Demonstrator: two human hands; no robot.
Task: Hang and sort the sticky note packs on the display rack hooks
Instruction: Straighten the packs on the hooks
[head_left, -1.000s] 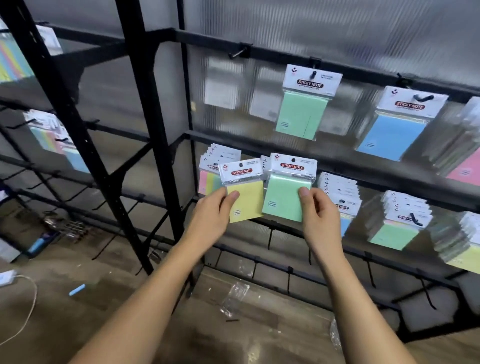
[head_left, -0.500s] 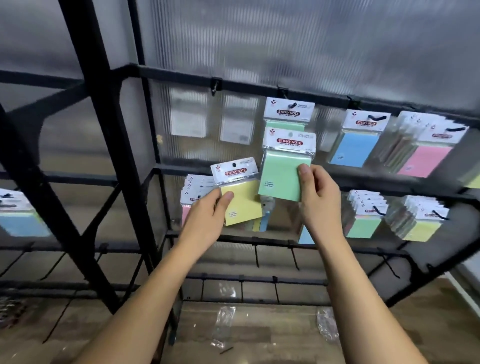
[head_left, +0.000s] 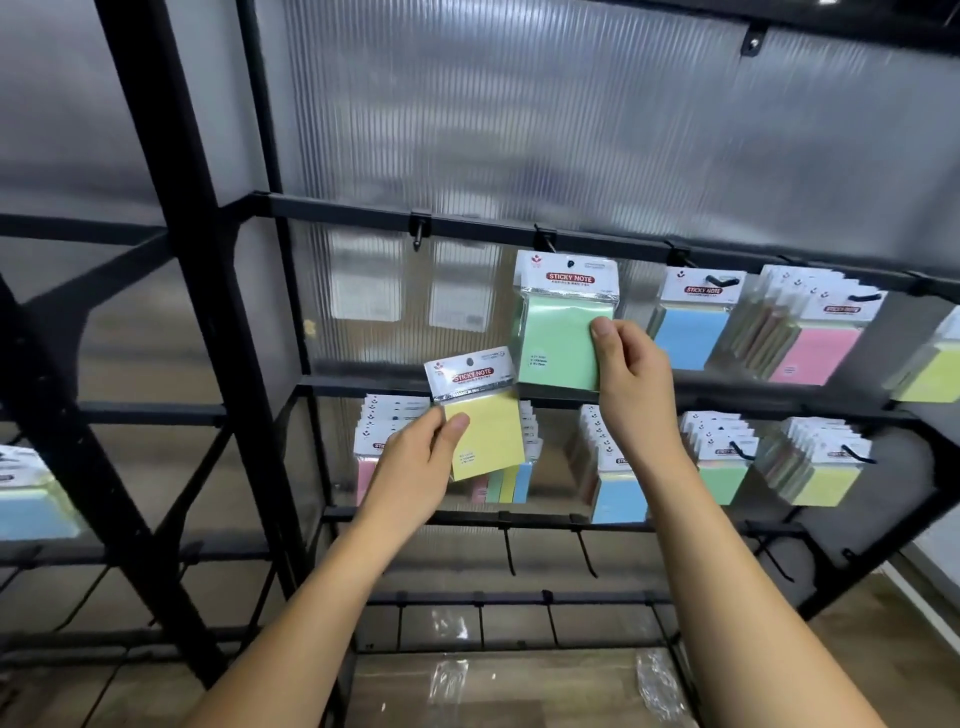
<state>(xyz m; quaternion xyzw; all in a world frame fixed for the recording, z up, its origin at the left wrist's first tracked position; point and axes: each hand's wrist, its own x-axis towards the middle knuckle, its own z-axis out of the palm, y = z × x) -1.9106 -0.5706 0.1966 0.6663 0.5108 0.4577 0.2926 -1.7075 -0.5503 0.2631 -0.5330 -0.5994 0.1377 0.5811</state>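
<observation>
Display rack (head_left: 467, 228) now fills more of the view than half a second ago; the camera has tilted up, so the top rail sits lower in frame and the floor strip is narrower. Green sticky note pack (head_left: 563, 332) has risen: before, it sat below the green pack already on the top-rail hook; now its header covers that spot, hole at the hook tip, whether threaded on cannot be told. Yellow sticky note pack (head_left: 480, 415) is also higher, its header now at the middle rail. Count, top rail: four hanging groups visible to the right of the bare hook (head_left: 417, 236), namely green, blue pack (head_left: 688, 325), pink stack (head_left: 815, 338), and a yellow-green stack cut by the frame edge. Middle rail: four stacks visible, one partly hidden behind the yellow pack. Lower rails: several bare hooks, count uncertain. Two hands. Right hand (head_left: 631, 374) pinches the green pack at its right edge, thumb on the front face. Left hand (head_left: 415, 467) grasps the yellow pack at its lower left corner, thumb on front, held free of any hook, tilted slightly.
</observation>
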